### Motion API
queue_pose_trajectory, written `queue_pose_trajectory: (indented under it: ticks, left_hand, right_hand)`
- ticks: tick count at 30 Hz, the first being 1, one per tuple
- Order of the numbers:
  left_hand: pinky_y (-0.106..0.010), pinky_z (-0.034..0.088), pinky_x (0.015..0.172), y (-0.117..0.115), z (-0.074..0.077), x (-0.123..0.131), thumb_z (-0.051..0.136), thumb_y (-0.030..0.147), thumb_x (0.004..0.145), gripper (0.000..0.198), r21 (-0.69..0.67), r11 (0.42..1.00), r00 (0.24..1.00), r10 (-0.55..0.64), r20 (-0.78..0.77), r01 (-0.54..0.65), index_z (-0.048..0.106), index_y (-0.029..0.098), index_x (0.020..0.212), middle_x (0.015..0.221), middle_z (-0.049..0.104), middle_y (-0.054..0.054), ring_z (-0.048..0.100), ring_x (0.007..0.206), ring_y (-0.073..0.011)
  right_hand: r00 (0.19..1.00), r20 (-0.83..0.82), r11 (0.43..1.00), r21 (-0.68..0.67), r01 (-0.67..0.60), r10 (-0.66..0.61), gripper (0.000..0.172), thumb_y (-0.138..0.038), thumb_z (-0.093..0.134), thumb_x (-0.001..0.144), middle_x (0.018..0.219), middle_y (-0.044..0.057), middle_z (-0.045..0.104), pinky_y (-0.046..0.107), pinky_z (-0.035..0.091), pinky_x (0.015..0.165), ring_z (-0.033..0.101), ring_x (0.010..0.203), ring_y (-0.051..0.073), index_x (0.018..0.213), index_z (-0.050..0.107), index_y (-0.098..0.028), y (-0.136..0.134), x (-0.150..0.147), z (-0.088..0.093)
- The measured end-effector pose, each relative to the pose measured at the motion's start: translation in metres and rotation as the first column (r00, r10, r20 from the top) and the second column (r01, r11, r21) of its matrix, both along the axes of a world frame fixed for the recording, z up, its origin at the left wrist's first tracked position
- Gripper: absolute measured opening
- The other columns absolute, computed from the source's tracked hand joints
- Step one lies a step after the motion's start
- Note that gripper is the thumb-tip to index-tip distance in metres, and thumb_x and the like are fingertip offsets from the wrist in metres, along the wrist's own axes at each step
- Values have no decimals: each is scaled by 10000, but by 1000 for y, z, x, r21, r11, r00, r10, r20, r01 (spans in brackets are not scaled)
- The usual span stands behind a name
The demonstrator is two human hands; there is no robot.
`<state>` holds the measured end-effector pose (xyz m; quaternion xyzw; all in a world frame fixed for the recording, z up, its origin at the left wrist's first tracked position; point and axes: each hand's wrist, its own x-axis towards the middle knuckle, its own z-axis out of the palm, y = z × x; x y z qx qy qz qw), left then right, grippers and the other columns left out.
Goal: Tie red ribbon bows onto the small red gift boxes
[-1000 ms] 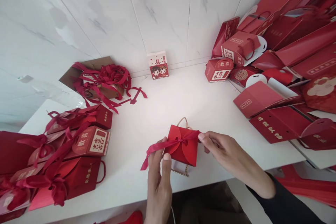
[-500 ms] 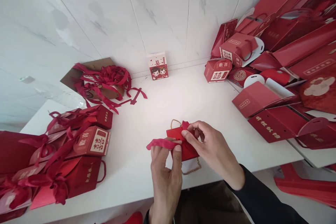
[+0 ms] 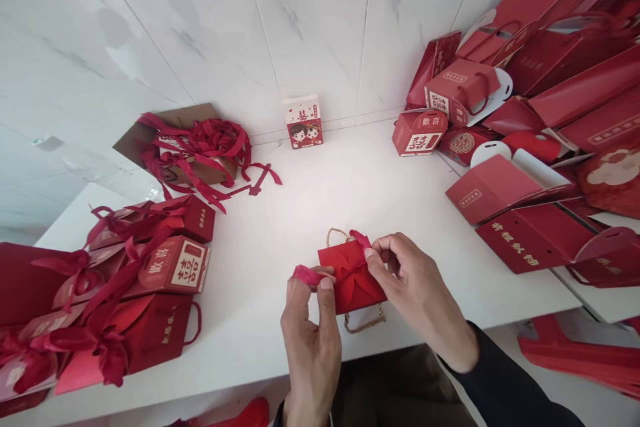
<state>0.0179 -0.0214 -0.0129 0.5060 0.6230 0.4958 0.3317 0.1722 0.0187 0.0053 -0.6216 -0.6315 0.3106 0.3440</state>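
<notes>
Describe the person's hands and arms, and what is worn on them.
Both hands are bare: no gloves, rings or watch show. The left hand has short, plain nails, and only a thin dark edge shows at its wrist by the frame's bottom. The right hand comes out of a long black sleeve that covers the forearm from the wrist.
</notes>
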Motion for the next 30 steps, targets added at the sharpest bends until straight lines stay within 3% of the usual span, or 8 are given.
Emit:
queue_pose_trajectory:
  ticks: [5,10,15,18,21,24,27,30]
  left_hand:
    - [-308,524,836,-8,2,-5,593,468,976,266,-72,997,990,20,138,-10,723,238,1009,1043,717,-61,646,1008,-225]
    - [-272,541,783,-8,18,-12,622,518,949,316,-108,991,964,101,244,-76,714,225,871,906,727,-27,668,893,-194]
    - [-275,548,809,2,31,-8,649,448,951,222,-56,993,945,-85,316,108,717,257,1042,975,753,-20,683,904,-181]
    - [-296,542,845,6,32,-3,636,368,965,171,-25,970,952,-233,197,242,708,270,1085,1003,748,-18,673,897,-174]
    - [-289,528,754,5,28,-1,600,289,973,135,23,966,965,-254,-57,256,728,276,1013,895,737,-5,647,825,-172]
    - [-284,525,717,3,26,0,589,234,959,162,57,967,952,-233,-200,249,736,291,993,853,733,9,638,797,-169]
    - [-273,542,725,2,26,0,600,226,936,161,46,977,956,-194,-220,209,720,287,1023,881,732,13,649,808,-160]
    - [-241,535,662,4,26,1,618,228,905,79,64,995,979,-63,-195,77,693,249,918,802,705,17,632,722,-139]
  right_hand:
    - [1000,3,999,35,16,-16,218,-389,516,1026,777,-13,549,282,431,563,500,638,163,858,535,-252,-8,7,-3]
    - [998,-55,991,126,43,-36,160,-377,551,1013,715,-38,559,232,426,482,521,609,148,895,558,-269,-17,5,1]
    - [979,-198,994,110,-27,48,29,-322,575,1013,940,-27,728,200,546,598,698,776,140,1021,576,-294,-21,0,7]
    - [979,-158,984,144,-108,131,154,-323,532,1047,1138,-13,737,214,584,740,722,982,150,1185,601,-333,-23,2,13]
    - [965,-109,963,156,-220,238,248,-321,495,1068,1295,14,695,257,579,898,659,1189,171,1299,584,-334,-22,6,17]
    - [949,-98,946,156,-284,301,189,-293,498,1066,1153,2,728,237,582,849,694,1044,147,1202,628,-306,-20,7,17]
    - [965,-90,958,172,-227,245,120,-273,527,1050,1018,-21,728,227,572,760,691,869,129,1070,644,-286,-18,7,16]
    - [979,-69,968,181,-176,191,112,-289,559,1031,997,-15,733,243,569,704,685,809,141,1104,643,-287,-18,6,15]
